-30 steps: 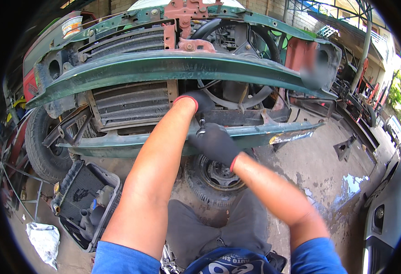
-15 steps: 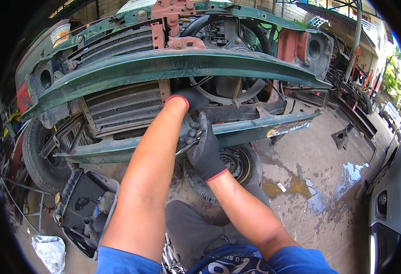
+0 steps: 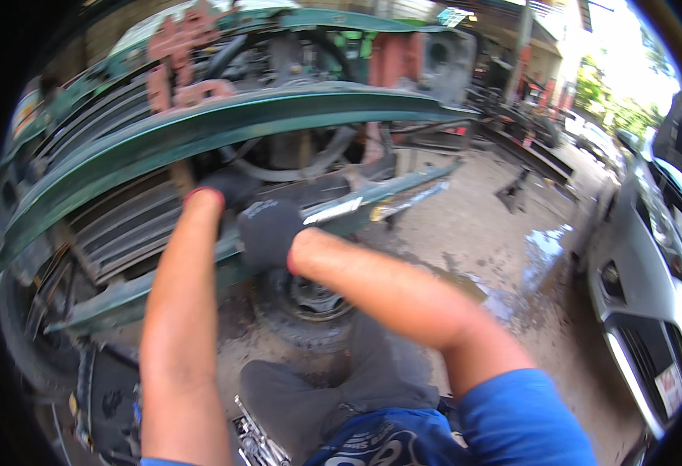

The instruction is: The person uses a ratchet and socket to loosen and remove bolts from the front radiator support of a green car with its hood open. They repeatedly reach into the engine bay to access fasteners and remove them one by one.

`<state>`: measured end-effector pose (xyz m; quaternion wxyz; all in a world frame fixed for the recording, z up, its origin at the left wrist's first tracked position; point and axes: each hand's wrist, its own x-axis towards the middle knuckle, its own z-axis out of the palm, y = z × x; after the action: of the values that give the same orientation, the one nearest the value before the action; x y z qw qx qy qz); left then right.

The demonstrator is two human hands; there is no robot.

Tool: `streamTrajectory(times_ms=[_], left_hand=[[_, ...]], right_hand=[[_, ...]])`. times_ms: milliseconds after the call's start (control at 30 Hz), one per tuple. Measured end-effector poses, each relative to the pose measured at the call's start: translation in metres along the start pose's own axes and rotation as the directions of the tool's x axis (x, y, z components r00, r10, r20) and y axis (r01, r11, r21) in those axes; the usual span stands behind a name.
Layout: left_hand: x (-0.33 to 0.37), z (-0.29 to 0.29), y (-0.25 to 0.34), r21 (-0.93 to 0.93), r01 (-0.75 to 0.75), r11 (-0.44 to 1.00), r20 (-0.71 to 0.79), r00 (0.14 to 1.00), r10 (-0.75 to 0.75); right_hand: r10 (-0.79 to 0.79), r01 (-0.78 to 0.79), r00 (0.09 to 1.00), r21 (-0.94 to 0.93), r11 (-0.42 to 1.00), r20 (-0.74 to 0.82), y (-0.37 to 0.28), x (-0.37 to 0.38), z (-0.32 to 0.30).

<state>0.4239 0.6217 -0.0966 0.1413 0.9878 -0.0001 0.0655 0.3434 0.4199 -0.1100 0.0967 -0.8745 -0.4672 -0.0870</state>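
Observation:
My left hand, in a dark glove with a red cuff, reaches between the upper green crossbar and the lower green crossbar; its fingers are hidden in the shadowed gap. Close to its right, my right hand sits in the same kind of glove over the lower crossbar. The back of this hand faces me, rounded as if closed, and whatever it grips is out of sight. Behind both hands are a slatted radiator-like panel and a round fan shroud. The picture is blurred by motion.
A wheel lies on the floor under the lower crossbar. Metal wrenches and sockets rest beside my leg. At the left stands a dark crate. A silver car is on the right, near a wet patch.
The view has swung right, shifting the car front leftward. My right wrist has turned, its elbow now out to the side; the slim metal tool seen in that hand is now hidden.

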Motion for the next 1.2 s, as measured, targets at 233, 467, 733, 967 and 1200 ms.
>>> streamTrajectory(times_ms=[233, 467, 733, 967, 1200], left_hand=[[-0.013, -0.003, 0.019, -0.010, 0.115, 0.993, -0.014, 0.993, -0.115], [-0.014, -0.003, 0.018, -0.028, 0.135, 0.990, 0.011, 0.991, -0.135], [-0.024, -0.010, 0.032, -0.019, 0.188, 0.982, 0.032, 0.982, -0.187], [-0.019, -0.007, 0.027, 0.014, 0.115, 0.993, 0.014, 0.993, -0.116], [-0.023, -0.005, 0.026, -0.068, 0.066, 0.995, -0.016, 0.998, -0.067]], right_hand=[[0.359, 0.075, 0.923, 0.850, -0.522, 0.139, -0.031, -0.010, 0.050], [-0.171, 0.164, 0.977, -0.064, 0.984, -0.129, 0.000, 0.003, 0.019], [0.079, -0.039, 0.989, 0.291, 0.956, -0.126, -0.007, 0.007, 0.029], [0.428, 0.138, 0.902, 0.976, -0.171, -0.052, -0.033, 0.005, 0.070], [0.042, -0.019, 0.991, 0.167, 0.986, -0.131, -0.010, 0.008, 0.025]])
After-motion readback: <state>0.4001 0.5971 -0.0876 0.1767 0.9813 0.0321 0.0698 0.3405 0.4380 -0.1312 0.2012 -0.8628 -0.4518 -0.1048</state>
